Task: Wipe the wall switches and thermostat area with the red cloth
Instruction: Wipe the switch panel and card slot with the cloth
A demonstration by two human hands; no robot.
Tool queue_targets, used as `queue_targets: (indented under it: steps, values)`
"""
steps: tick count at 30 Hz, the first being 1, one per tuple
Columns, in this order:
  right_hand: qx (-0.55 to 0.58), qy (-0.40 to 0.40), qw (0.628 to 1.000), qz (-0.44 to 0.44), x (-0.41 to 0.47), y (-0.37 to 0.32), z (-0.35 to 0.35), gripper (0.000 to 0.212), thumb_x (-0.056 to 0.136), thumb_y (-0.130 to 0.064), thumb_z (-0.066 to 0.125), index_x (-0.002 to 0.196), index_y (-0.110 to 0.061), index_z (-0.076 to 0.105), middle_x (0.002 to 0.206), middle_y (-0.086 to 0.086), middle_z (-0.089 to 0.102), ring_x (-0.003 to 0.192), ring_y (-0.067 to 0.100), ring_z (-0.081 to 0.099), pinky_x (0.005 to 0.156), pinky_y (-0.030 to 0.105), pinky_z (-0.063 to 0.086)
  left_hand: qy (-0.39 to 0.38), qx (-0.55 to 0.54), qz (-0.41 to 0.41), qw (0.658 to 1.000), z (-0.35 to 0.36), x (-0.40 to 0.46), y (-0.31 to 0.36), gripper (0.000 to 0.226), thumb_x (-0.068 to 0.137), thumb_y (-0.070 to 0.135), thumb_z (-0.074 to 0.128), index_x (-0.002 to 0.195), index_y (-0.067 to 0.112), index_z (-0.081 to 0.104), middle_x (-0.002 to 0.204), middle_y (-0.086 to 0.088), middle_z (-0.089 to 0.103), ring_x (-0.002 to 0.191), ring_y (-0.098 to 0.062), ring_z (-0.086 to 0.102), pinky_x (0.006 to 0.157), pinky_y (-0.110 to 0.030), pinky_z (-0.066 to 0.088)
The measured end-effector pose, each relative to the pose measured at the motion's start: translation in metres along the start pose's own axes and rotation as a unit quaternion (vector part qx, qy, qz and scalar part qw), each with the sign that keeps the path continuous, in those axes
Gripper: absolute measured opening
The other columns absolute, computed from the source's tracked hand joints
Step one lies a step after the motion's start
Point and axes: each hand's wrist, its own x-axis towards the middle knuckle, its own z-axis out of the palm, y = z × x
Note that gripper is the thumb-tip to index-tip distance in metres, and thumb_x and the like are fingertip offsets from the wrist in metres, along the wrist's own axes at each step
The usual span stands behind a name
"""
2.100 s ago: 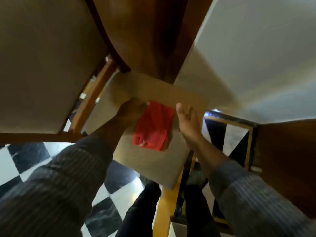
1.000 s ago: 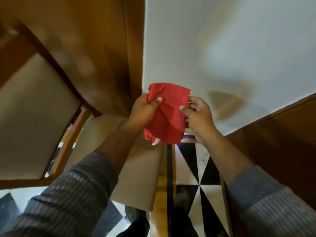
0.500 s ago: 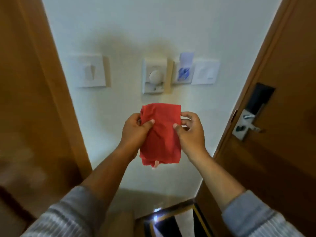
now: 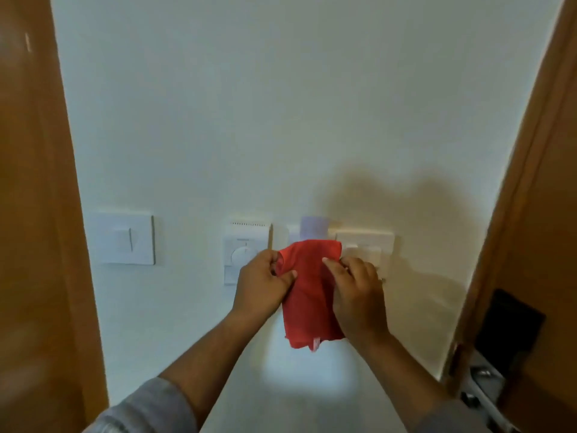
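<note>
A folded red cloth [image 4: 307,292] hangs in front of the white wall, held up by both hands. My left hand [image 4: 263,284] pinches its left edge and my right hand [image 4: 356,295] grips its right edge. Behind the left hand sits a white thermostat [image 4: 245,250] with a round dial, partly hidden. A white rocker switch [image 4: 126,239] is mounted further left. Behind the cloth's top is a card-holder plate [image 4: 313,226], and a white switch plate [image 4: 367,243] shows to its right, partly covered by the right hand.
A wooden panel [image 4: 34,214] borders the wall on the left. On the right stands a wooden door [image 4: 537,214] with a dark lock plate [image 4: 509,323] and metal handle [image 4: 482,375]. The white wall [image 4: 249,120] above the switches is bare.
The cloth was lifted off a chair seat and raised in both hands. The view swung up from the floor to the wall, and the cloth now sits closer to the card holder.
</note>
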Motion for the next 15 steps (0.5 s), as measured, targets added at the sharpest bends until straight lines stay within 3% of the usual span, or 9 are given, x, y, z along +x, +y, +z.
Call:
queue_targets:
  steps: [4,6,9,12,15]
  values:
    - [-0.003,0.032,0.999,-0.040,0.011,0.029,0.043,0.034,0.091,-0.011,0.050,0.115,-0.009,0.075,0.095,0.016,0.069,0.079,0.039,0.064,0.066,0.044,0.058,0.050,0.060,0.028,0.997,0.014,0.020,-0.004,0.032,0.084,0.022,0.080,0.077,0.039,0.054,0.073,0.015,0.067,0.065,-0.004,0.062,0.063,-0.017,0.046]
    - [0.003,0.055,0.998,-0.033,0.016,0.036,0.061,0.034,0.090,-0.007,0.055,0.117,-0.010,0.074,0.096,0.016,0.068,0.082,0.038,0.062,0.069,0.044,0.057,0.061,0.087,0.028,0.994,0.018,0.029,-0.001,0.028,0.084,0.023,0.080,0.083,0.038,0.057,0.073,0.017,0.066,0.068,-0.003,0.064,0.066,-0.020,0.050]
    - [-0.035,0.083,0.996,-0.014,0.014,0.034,0.076,0.039,0.086,-0.003,0.070,0.124,-0.012,0.070,0.116,0.020,0.062,0.106,0.039,0.055,0.084,0.050,0.052,0.063,0.153,0.043,0.985,0.021,0.034,0.003,0.025,0.087,0.030,0.077,0.108,0.024,0.066,0.081,0.013,0.070,0.077,-0.008,0.068,0.078,-0.030,0.057]
    - [-0.064,0.067,0.996,-0.003,0.007,0.015,0.085,0.042,0.097,-0.023,0.058,0.135,-0.006,0.060,0.147,0.027,0.046,0.138,0.045,0.039,0.110,0.058,0.035,0.052,0.249,0.084,0.963,0.017,0.032,0.005,0.035,0.091,0.043,0.069,0.119,0.024,0.062,0.078,0.013,0.065,0.074,-0.011,0.066,0.068,-0.025,0.050]
    - [-0.054,-0.022,0.998,0.013,0.005,-0.007,0.092,0.068,0.101,-0.043,0.042,0.144,0.010,0.042,0.155,0.034,0.032,0.151,0.045,0.019,0.121,0.059,0.020,0.068,0.392,0.144,0.906,-0.001,0.032,0.012,0.033,0.089,0.059,0.060,0.103,0.030,0.063,0.079,0.009,0.072,0.075,-0.017,0.071,0.060,-0.025,0.038]
